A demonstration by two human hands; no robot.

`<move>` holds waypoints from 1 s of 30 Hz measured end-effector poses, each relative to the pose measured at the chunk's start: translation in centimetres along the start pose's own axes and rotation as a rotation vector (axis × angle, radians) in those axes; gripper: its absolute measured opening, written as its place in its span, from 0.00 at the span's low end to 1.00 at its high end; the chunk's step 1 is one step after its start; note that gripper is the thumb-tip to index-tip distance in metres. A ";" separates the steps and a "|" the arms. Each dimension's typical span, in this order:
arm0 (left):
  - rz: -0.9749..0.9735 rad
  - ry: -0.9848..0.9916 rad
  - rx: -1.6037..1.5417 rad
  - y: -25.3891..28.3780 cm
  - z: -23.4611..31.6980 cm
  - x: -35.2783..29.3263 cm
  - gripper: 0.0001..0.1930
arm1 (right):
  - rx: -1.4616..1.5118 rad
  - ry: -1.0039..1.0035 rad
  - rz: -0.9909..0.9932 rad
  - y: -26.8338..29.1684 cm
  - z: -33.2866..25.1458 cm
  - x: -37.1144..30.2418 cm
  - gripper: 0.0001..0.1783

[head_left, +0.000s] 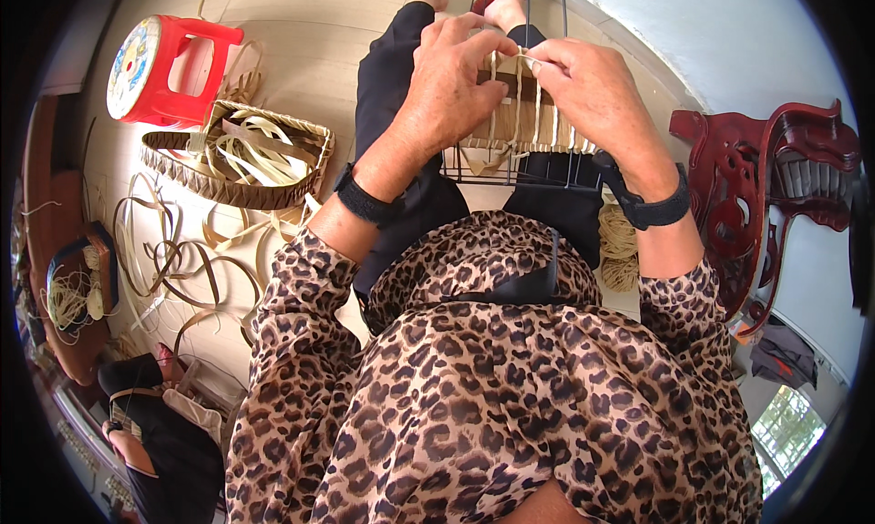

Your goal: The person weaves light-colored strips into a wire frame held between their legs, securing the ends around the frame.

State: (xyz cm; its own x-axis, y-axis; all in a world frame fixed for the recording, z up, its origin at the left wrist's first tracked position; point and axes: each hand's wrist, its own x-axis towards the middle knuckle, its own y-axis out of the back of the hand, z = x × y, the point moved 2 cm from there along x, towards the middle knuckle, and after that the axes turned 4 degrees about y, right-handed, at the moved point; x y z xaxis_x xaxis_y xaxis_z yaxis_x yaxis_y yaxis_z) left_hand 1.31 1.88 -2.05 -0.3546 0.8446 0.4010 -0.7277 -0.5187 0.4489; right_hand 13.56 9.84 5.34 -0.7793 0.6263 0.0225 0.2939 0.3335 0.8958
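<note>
A dark wire frame (524, 185) rests across my lap, with a brown wooden board (507, 123) inside it. Pale twisted cords (538, 114) run lengthwise over the board, side by side. At the frame's far part, my left hand (456, 85) bends over the cords, its index finger and thumb at a thin pale strand. My right hand (597, 91) is closed in a pinch on that strand, close to the left fingertips. Part of the frame is hidden beneath both hands.
On the left, a red plastic stool (202, 68) stands beyond a woven basket (314, 150) of pale strips. Loose strips (169, 251) curl over the floor. Bundled cord (620, 241) lies by my right leg, near a carved red chair (729, 178). Another person (173, 442) sits at lower left.
</note>
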 end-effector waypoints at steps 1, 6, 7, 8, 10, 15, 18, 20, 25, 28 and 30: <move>-0.007 0.006 -0.004 0.1 0.1 0.1 0.19 | 0.029 0.018 0.018 0.0 0.2 -0.2 0.09; -0.013 0.005 -0.011 0.1 0.2 0.2 0.19 | 0.149 -0.135 0.005 -0.4 0.1 -0.3 0.09; -0.020 -0.003 -0.001 0.0 0.3 0.2 0.20 | 0.296 -0.254 -0.016 -0.8 0.3 -0.3 0.09; -0.026 -0.011 0.009 0.0 0.3 0.2 0.20 | 0.443 -0.372 -0.036 -1.1 0.5 -0.3 0.09; -0.061 0.007 0.025 0.3 0.4 0.2 0.21 | 0.543 -0.425 -0.039 -1.4 0.1 -0.3 0.09; -0.104 0.034 0.065 0.2 0.4 0.5 0.21 | 0.694 -0.510 -0.037 -1.8 -0.4 -0.7 0.13; -0.095 0.044 0.076 0.0 0.4 0.6 0.21 | 0.480 -0.370 0.015 -1.7 -0.5 -0.8 0.22; -0.106 0.055 0.085 0.1 0.5 0.6 0.21 | 0.196 -0.310 -0.040 -1.5 -0.3 -0.8 0.24; -0.104 0.055 0.091 0.1 0.6 0.7 0.20 | 0.331 -0.332 -0.033 -1.1 0.2 -0.9 0.13; -0.110 0.051 0.108 0.3 0.8 0.7 0.19 | 0.577 -0.441 -0.023 -2.2 1.0 -1.2 0.11; -0.115 0.041 0.120 0.4 0.8 0.9 0.17 | 0.701 -0.469 0.040 -2.5 0.9 -1.2 0.11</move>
State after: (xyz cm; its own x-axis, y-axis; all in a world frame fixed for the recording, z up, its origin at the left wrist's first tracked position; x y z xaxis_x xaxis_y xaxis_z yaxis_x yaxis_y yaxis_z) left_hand 1.16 2.32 -0.90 -0.2988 0.9026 0.3099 -0.6900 -0.4287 0.5833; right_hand 14.26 8.91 2.64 -0.4958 0.8231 -0.2770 0.7129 0.5679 0.4115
